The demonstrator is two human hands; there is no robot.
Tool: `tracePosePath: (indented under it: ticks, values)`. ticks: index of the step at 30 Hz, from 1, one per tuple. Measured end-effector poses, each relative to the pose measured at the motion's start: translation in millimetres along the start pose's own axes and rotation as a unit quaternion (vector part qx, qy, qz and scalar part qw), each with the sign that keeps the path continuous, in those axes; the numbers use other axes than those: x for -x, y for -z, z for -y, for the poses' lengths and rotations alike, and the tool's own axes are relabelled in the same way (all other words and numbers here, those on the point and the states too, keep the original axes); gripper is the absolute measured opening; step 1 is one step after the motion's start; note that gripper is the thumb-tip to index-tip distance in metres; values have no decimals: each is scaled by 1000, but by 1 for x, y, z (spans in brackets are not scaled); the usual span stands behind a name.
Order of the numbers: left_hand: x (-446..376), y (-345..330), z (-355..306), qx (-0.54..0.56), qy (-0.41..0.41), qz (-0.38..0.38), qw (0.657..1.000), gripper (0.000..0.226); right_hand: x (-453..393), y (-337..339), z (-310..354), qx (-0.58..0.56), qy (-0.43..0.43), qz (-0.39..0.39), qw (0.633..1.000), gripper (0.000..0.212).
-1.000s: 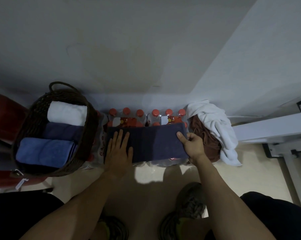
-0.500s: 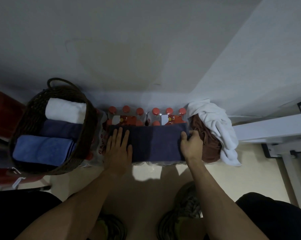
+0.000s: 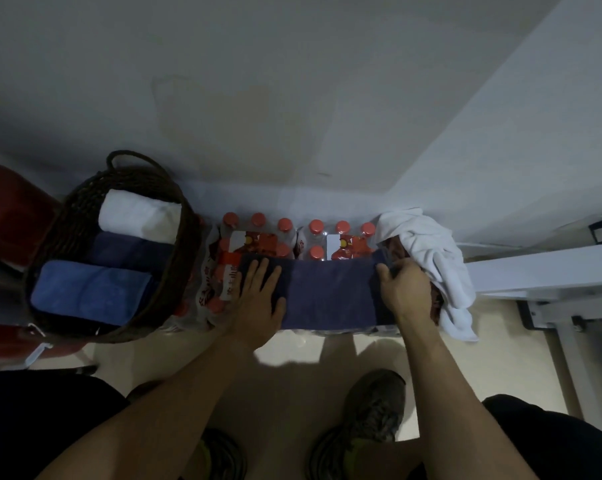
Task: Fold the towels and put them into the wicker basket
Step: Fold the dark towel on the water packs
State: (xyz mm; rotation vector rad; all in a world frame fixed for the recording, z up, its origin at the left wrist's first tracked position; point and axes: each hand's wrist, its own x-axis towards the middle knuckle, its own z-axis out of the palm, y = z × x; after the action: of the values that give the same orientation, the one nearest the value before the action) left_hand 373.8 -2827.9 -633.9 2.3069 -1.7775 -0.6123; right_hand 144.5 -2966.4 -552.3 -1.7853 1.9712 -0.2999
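Observation:
A dark blue towel (image 3: 330, 292) lies folded into a long strip across packs of water bottles (image 3: 285, 233). My left hand (image 3: 259, 296) presses flat on its left end, fingers straight. My right hand (image 3: 405, 291) grips the strip's right end with curled fingers. The wicker basket (image 3: 178, 271) stands at the left and holds three folded towels: a white one (image 3: 138, 216), a dark blue one (image 3: 130, 249) and a light blue one (image 3: 88, 292). A crumpled white towel (image 3: 431, 254) lies at the right over a brown towel (image 3: 396, 245), which is mostly hidden.
A wall runs right behind the bottles. A white frame or rail (image 3: 541, 271) sits at the right. A red rounded object (image 3: 8, 209) stands left of the basket. My shoes (image 3: 372, 407) are on the pale floor below.
My right hand has curled round the strip's right end and lifted its edge a little. My left hand stays flat on the left end. The view shifted slightly.

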Motion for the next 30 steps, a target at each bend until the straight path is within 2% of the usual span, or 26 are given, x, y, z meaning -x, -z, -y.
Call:
tracePosePath:
  ticks: [3, 5, 7, 9, 11, 13, 16, 18, 22, 27, 30]
  values:
    - [5, 19, -3, 127, 50, -67, 988, 45, 1, 21, 34, 40, 50, 65, 996, 31]
    - [10, 32, -4, 136, 103, -113, 979, 38, 11, 26, 62, 14, 76, 103, 992, 27]
    - [15, 41, -6, 81, 157, -85, 981, 45, 27, 18, 88, -52, 74, 147, 985, 25]
    - [19, 44, -9, 38, 178, -35, 983, 57, 45, -1, 106, -134, 60, 163, 976, 24]
    - [19, 46, -7, 92, 181, -30, 979, 56, 60, -26, 116, -172, 63, 166, 969, 22]
    - [18, 48, -3, 170, 194, -25, 966, 46, 72, -50, 122, -178, 68, 181, 965, 23]
    - [15, 52, 5, 269, 262, -25, 926, 26, 84, -81, 124, -181, 75, 219, 956, 31]
    - [13, 52, 12, 304, 293, -33, 906, 24, 90, -95, 123, -151, 100, 231, 956, 29]
    - [13, 54, 24, 313, 257, 15, 914, 22, 91, -112, 125, -129, 116, 261, 950, 24]
    - [15, 53, 29, 349, 218, 45, 910, 21, 81, -116, 124, -179, 32, 321, 930, 40]
    - [15, 49, 27, 341, 234, 59, 908, 21, 81, -112, 122, -211, 14, 351, 912, 49]
